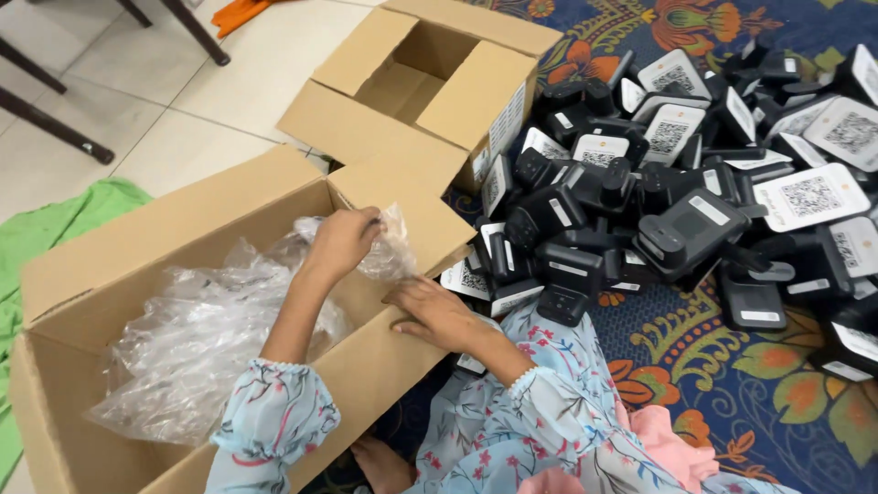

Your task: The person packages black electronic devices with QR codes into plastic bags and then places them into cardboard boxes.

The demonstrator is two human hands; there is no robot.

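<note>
A large open cardboard box (165,238) stands in front of me, holding a heap of crumpled clear plastic bags (192,338). My left hand (343,240) reaches into the box and is closed on a piece of that clear plastic near the box's right corner. Resting on the box's near right rim, my right hand (437,311) lies flat with its fingers apart. A large pile of small black devices with white labels (677,210) lies just right of the box on a patterned blue rug.
A second, smaller open cardboard box (430,82) stands behind the first. A green cloth (46,229) lies on the tiled floor at left. Dark chair legs (55,123) stand at the top left. The flowered rug (732,384) stretches to the right.
</note>
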